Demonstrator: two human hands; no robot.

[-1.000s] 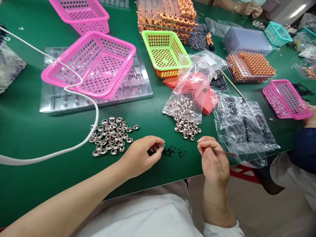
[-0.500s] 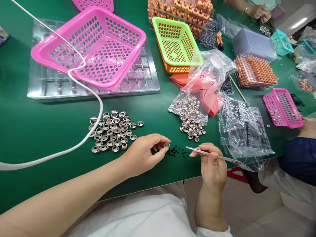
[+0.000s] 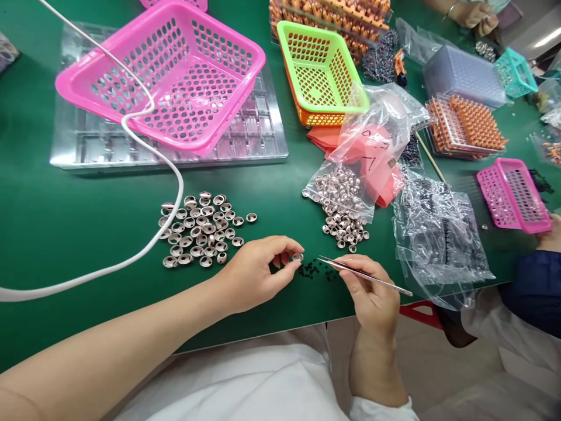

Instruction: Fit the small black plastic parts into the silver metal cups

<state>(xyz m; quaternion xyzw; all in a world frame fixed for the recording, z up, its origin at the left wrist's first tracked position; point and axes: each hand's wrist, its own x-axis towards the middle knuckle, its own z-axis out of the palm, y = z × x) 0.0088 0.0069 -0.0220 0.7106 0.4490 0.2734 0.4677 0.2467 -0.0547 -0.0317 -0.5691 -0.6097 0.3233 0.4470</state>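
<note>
Between the thumb and fingertips of my left hand [image 3: 258,269] is a small silver metal cup [image 3: 298,257]. My right hand [image 3: 372,292] grips a pair of tweezers [image 3: 363,275], whose tips point left toward that cup and stay apart from it. Tiny black pieces [image 3: 309,270] lie scattered on the green table just below, between my two hands. Left of my left hand spreads a group of similar silver cups [image 3: 201,228]. Beyond my right hand more cups [image 3: 346,228] spill from a clear plastic bag [image 3: 337,181].
A white cable [image 3: 175,169] runs across a pink basket [image 3: 249,70] on a metal tray [image 3: 170,158]. Farther right are a green basket [image 3: 315,82], orange parts [image 3: 477,126] and clear bags [image 3: 433,228]. Another person's hand [image 3: 553,231] is beside a small pink basket [image 3: 512,193].
My right hand has turned and brought the tweezers left, closer to the cup in my left hand. The tweezers' two tips now show apart. My left hand keeps its hold; the view shifts slightly.
</note>
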